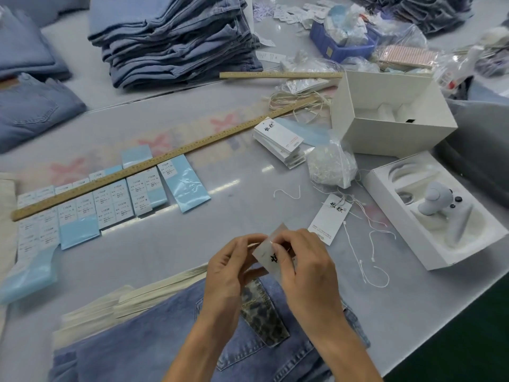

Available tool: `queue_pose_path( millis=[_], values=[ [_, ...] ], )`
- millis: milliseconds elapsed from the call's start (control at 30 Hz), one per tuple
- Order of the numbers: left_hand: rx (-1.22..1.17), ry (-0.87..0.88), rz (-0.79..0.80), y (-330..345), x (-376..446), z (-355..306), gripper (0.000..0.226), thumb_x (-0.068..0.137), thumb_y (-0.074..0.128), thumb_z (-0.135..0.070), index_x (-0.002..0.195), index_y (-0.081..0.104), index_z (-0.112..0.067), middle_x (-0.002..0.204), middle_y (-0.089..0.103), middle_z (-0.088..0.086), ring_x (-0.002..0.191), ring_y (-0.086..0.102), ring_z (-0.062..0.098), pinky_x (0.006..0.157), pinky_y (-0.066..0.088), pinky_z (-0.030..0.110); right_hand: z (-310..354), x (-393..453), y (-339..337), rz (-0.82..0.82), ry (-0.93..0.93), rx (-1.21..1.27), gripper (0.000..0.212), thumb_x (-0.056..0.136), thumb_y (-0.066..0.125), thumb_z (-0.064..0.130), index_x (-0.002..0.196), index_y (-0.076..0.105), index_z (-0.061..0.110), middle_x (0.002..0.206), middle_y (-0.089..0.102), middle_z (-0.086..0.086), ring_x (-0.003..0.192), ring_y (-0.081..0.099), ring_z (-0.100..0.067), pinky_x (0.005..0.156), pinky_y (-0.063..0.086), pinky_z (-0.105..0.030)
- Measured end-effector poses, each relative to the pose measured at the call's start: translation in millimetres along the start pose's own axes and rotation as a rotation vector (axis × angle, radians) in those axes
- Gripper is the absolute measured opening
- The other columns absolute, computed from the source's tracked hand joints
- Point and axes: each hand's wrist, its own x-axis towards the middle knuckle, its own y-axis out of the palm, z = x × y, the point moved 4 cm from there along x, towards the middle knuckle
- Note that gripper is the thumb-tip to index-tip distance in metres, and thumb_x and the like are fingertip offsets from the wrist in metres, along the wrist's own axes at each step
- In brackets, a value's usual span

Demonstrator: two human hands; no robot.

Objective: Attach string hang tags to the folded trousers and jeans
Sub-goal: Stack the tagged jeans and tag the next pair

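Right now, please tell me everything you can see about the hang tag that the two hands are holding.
The hang tag is a small white card, seemingly paper, with black brush-style characters partly hidden by fingers. It is blurred, tilted, and held in the air above the folded jeans near the table's front edge. The left hand pinches its left side; the right hand pinches its top edge, where a thin string seems to be.

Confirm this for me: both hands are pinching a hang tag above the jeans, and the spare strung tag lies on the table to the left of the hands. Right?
Not quite. Both the left hand and right hand do pinch the hang tag above the jeans, but the spare strung tag lies on the table to their right, as the head view shows.
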Motion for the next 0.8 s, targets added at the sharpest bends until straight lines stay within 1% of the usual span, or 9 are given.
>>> queue_pose_path(
  millis=[100, 233, 333, 433, 567, 633, 733, 767, 800],
  values=[
    [-0.081, -0.074, 0.009, -1.9, 1.0, 3.8, 0.028, 0.091, 0.059, -0.03, 0.103, 0.078, -0.013, 0.102, 0.075, 0.017, 0.092, 0.073, 0.025, 0.074, 0.059, 0.029, -0.8, -2.5, 0.8, 0.005, 0.015, 0.007, 0.003, 0.099, 0.062, 0.02, 0.097, 0.059, 0.021, 0.091, 0.054, 0.01, 0.086, 0.052, -0.012, 0.072, 0.044, -0.023],
    [-0.166, -0.153, 0.092, -6.0, 2.0, 8.0, 0.028, 0.082, 0.069, -0.02, 0.106, 0.078, -0.007, 0.1, 0.074, 0.016, 0.085, 0.073, 0.021, 0.078, 0.061, 0.037, -1.1, -5.8, 2.2, 0.009, 0.04, 0.018, 0.004, 0.098, 0.062, 0.018, 0.099, 0.059, 0.021, 0.094, 0.052, 0.013, 0.088, 0.051, -0.009, 0.073, 0.044, -0.017],
    [-0.141, -0.165, 0.122, -8.2, 1.7, 7.4, 0.028, 0.083, 0.071, -0.02, 0.107, 0.077, -0.007, 0.104, 0.074, 0.018, 0.09, 0.072, 0.023, 0.079, 0.06, 0.036, -1.1, -7.6, 2.2, 0.013, 0.054, 0.018, 0.006, 0.099, 0.063, 0.018, 0.098, 0.059, 0.021, 0.094, 0.051, 0.013, 0.087, 0.05, -0.007, 0.073, 0.041, -0.013],
    [0.006, -0.07, 0.087, -6.6, 0.7, 2.2, 0.025, 0.082, 0.078, -0.028, 0.103, 0.078, -0.015, 0.105, 0.075, 0.014, 0.097, 0.073, 0.028, 0.078, 0.06, 0.031, 0.5, -9.2, 2.9, 0.026, 0.053, -0.002, 0.006, 0.098, 0.063, 0.018, 0.096, 0.058, 0.02, 0.093, 0.053, 0.01, 0.088, 0.048, -0.008, 0.074, 0.04, -0.014],
    [0.152, 0.058, 0.047, -4.8, -1.8, -3.7, 0.025, 0.078, 0.083, -0.041, 0.096, 0.081, -0.022, 0.095, 0.078, 0.008, 0.09, 0.075, 0.024, 0.074, 0.059, 0.027, 4.2, -10.4, 3.4, 0.037, 0.044, 0.033, 0.006, 0.1, 0.063, 0.019, 0.095, 0.06, 0.02, 0.093, 0.057, 0.008, 0.088, 0.051, -0.01, 0.075, 0.047, -0.025],
    [0.181, 0.079, 0.024, -6.2, -2.4, -3.8, 0.017, 0.079, 0.08, -0.036, 0.091, 0.08, -0.023, 0.09, 0.077, 0.007, 0.086, 0.075, 0.023, 0.072, 0.059, 0.025, 3.7, -11.4, 3.3, 0.032, 0.069, 0.115, 0.006, 0.1, 0.063, 0.022, 0.095, 0.061, 0.021, 0.092, 0.058, 0.01, 0.088, 0.054, -0.009, 0.073, 0.049, -0.027],
    [0.221, 0.098, 0.054, -3.3, -3.3, -3.3, 0.007, 0.086, 0.074, -0.029, 0.088, 0.075, -0.022, 0.086, 0.074, 0.007, 0.082, 0.074, 0.024, 0.068, 0.059, 0.027, -2.0, -14.2, 4.4, 0.032, 0.127, 0.218, 0.003, 0.099, 0.065, 0.022, 0.097, 0.063, 0.022, 0.095, 0.06, 0.011, 0.091, 0.059, -0.011, 0.076, 0.052, -0.032],
    [0.285, 0.129, 0.062, -1.5, -3.2, -5.1, 0.006, 0.089, 0.072, -0.028, 0.088, 0.073, -0.022, 0.085, 0.073, 0.005, 0.08, 0.073, 0.022, 0.066, 0.058, 0.027, -4.4, -14.8, 3.6, 0.023, 0.143, 0.231, 0.002, 0.099, 0.066, 0.022, 0.1, 0.064, 0.022, 0.097, 0.061, 0.011, 0.093, 0.059, -0.011, 0.078, 0.053, -0.032],
    [0.401, 0.194, 0.056, -0.1, -2.7, -9.5, 0.005, 0.092, 0.071, -0.024, 0.088, 0.07, -0.022, 0.084, 0.072, 0.001, 0.079, 0.072, 0.02, 0.064, 0.058, 0.027, -6.7, -14.7, 1.4, 0.0, 0.16, 0.234, 0.005, 0.098, 0.066, 0.022, 0.104, 0.065, 0.022, 0.1, 0.062, 0.011, 0.096, 0.06, -0.01, 0.08, 0.053, -0.03]
  ],
)
